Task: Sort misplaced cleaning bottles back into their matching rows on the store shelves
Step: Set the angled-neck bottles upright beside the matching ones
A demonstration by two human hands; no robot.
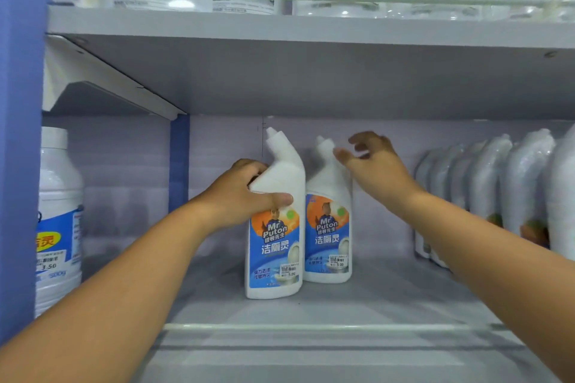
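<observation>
Blue upright [18,134] at left; grey shelf board [311,28] overhead

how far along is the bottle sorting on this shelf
Done: two matching Mr Puton bottles stand side by side mid-shelf, the rear bottle set upright. In hand: the left hand grips the front bottle by its neck, while the right hand hovers open by the rear one's spout. Left: nothing visibly misplaced remains; the wrapped row at right looks uniform.
</observation>
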